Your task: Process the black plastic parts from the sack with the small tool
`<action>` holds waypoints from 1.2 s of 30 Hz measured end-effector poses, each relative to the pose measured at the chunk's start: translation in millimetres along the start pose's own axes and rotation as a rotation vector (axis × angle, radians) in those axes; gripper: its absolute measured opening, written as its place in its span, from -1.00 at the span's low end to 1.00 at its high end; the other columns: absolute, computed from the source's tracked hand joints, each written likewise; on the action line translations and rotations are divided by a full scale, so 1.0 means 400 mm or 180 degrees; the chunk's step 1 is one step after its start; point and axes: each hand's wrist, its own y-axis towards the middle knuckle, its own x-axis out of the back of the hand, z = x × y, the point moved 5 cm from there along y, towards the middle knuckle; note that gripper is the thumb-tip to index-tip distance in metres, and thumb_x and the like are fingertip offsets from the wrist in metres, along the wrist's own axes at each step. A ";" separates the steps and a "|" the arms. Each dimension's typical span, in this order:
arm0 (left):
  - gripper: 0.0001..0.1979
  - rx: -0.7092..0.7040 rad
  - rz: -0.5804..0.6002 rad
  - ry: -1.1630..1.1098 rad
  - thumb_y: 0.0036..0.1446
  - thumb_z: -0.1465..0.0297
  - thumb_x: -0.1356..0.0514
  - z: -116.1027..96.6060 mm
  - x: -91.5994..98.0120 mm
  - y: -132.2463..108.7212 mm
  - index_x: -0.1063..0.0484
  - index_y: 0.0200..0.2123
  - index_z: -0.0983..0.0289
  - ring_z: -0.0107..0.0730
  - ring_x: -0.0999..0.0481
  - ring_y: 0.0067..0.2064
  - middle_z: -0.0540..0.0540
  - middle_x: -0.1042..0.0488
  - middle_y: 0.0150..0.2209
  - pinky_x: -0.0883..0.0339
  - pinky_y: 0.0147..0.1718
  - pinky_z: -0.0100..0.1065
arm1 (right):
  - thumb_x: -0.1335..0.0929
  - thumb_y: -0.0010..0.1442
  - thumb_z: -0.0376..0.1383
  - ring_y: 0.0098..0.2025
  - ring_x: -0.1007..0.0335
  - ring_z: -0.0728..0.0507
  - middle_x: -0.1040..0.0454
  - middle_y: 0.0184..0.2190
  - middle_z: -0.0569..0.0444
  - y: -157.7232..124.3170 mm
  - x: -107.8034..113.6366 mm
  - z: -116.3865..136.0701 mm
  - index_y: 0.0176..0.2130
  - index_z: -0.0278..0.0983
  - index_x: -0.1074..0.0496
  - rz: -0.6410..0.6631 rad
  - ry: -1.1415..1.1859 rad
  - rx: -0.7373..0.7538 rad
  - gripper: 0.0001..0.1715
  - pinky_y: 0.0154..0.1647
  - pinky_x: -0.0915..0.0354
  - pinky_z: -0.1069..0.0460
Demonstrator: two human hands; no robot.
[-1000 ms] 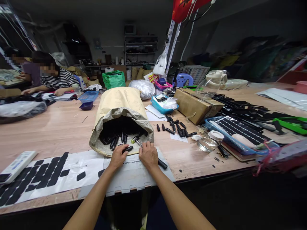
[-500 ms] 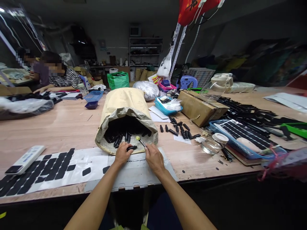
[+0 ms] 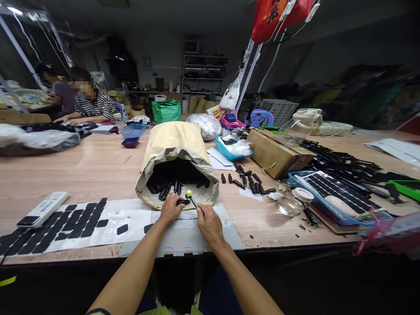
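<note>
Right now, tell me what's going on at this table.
A person's left hand holds a black piece at the mouth of a sack. The right hand grips what looks like a small hammer, its yellow end close to that piece. More black pieces lie inside the sack and on the table.

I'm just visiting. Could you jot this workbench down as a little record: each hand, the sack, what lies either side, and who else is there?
Left hand: holds a black tapered piece
Right hand: grips a metal-shafted tool with a yellow head
Sack: on its side, mouth towards the person, black pieces inside
To the left: white sheet with black patches
To the right: loose black pieces, cardboard box
Others: two people, one in a striped top
</note>
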 end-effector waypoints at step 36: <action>-0.66 0.1231 -0.0609 -0.4150 0.13 0.16 -0.27 0.000 0.066 -0.055 -0.43 -0.18 0.32 -0.42 -0.52 -0.40 0.09 -0.56 -0.38 -0.39 -0.37 -0.41 | -0.20 0.30 -0.27 -0.11 -0.27 -0.23 -0.43 -0.16 -0.10 0.092 -0.037 -0.069 -0.16 -0.23 -0.40 0.0010 -0.1956 0.0098 -0.78 -0.23 -0.13 -0.04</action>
